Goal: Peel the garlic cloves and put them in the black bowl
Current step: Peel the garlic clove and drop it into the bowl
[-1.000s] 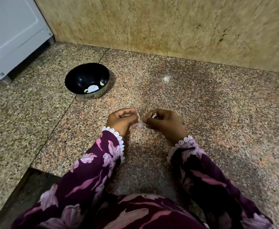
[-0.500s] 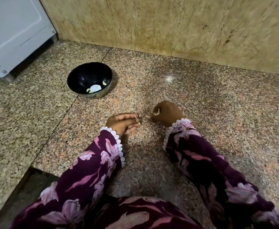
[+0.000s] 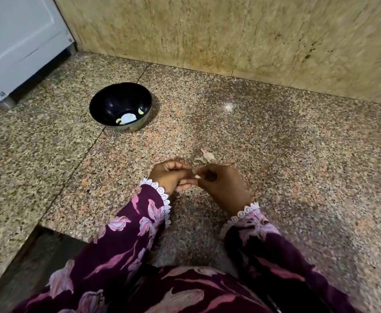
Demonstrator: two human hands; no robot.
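The black bowl (image 3: 108, 102) stands on the granite floor at upper left, with a pale patch and a small peeled clove on its bottom. My left hand (image 3: 170, 176) and my right hand (image 3: 221, 186) meet just above the floor in the middle. Their fingertips pinch a small pale garlic clove (image 3: 197, 176), which the fingers mostly hide. A scrap of garlic skin (image 3: 207, 157) lies on the floor just beyond my hands.
A white appliance (image 3: 15, 41) stands at the far left against the tan stone wall (image 3: 230, 30). A small white speck (image 3: 229, 106) lies on the floor near the wall. The floor drops to a dark step (image 3: 27, 267) at lower left.
Half a second ago both hands were down at the floor and apart. They have come together again with a clove between them, and a scrap of skin now lies on the floor.
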